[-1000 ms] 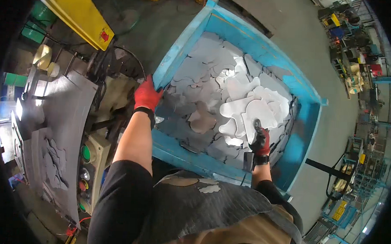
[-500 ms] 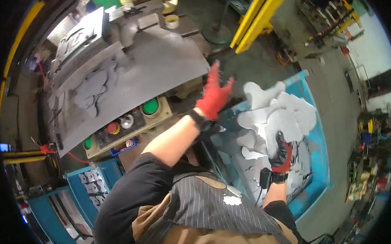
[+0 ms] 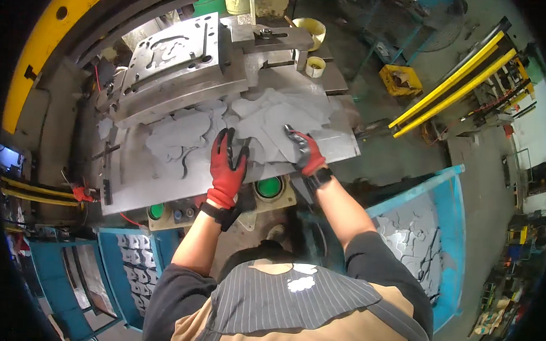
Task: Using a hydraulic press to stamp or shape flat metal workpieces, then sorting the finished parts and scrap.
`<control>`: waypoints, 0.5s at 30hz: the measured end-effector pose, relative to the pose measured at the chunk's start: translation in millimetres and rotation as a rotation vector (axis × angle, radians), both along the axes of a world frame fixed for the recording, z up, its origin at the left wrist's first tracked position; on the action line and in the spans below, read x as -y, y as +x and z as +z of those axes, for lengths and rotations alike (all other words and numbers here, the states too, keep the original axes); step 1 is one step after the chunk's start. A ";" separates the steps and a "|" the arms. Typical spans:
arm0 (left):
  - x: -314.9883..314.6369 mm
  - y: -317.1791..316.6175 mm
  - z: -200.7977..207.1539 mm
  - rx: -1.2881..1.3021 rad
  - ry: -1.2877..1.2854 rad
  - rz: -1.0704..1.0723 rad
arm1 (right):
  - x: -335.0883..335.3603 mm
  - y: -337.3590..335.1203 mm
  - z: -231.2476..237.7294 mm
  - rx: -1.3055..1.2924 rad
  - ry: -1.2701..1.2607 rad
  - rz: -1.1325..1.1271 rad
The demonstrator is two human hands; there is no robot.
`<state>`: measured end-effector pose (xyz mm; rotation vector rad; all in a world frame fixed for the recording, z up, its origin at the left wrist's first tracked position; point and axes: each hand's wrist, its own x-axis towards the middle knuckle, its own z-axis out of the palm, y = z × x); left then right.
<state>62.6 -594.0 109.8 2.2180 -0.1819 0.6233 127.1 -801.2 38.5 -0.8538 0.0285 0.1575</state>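
Both gloved hands, left (image 3: pixel 227 169) and right (image 3: pixel 306 152), press flat on grey metal blanks (image 3: pixel 268 125).

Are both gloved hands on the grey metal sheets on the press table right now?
Yes, the left hand lies flat on the sheets and the right hand grips a sheet's edge.

Workshop, grey concrete floor (image 3: pixel 373 60), stained. Yellow press frame (image 3: pixel 33 54) far left. Yellow rails (image 3: pixel 462 87) slant at right, a yellow crate (image 3: pixel 400 80) just left of them. Blue bins: near left (image 3: pixel 125 267), near right (image 3: pixel 445 236).
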 end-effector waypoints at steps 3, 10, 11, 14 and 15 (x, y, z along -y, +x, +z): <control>-15.8 14.2 -3.1 -0.019 0.148 -0.011 | -38.9 45.7 -11.9 0.000 -0.162 0.071; 24.7 41.2 0.7 0.045 0.182 -0.109 | -32.3 62.1 5.4 -0.124 -0.715 0.357; 37.2 43.2 10.6 0.058 0.162 -0.134 | -19.1 61.8 16.2 -0.061 -0.959 0.419; 70.1 39.8 7.4 0.106 0.102 -0.162 | 12.7 39.0 93.0 0.235 -1.635 0.215; 85.2 38.3 7.0 0.133 0.083 -0.167 | 27.1 31.6 113.5 0.243 -1.672 0.062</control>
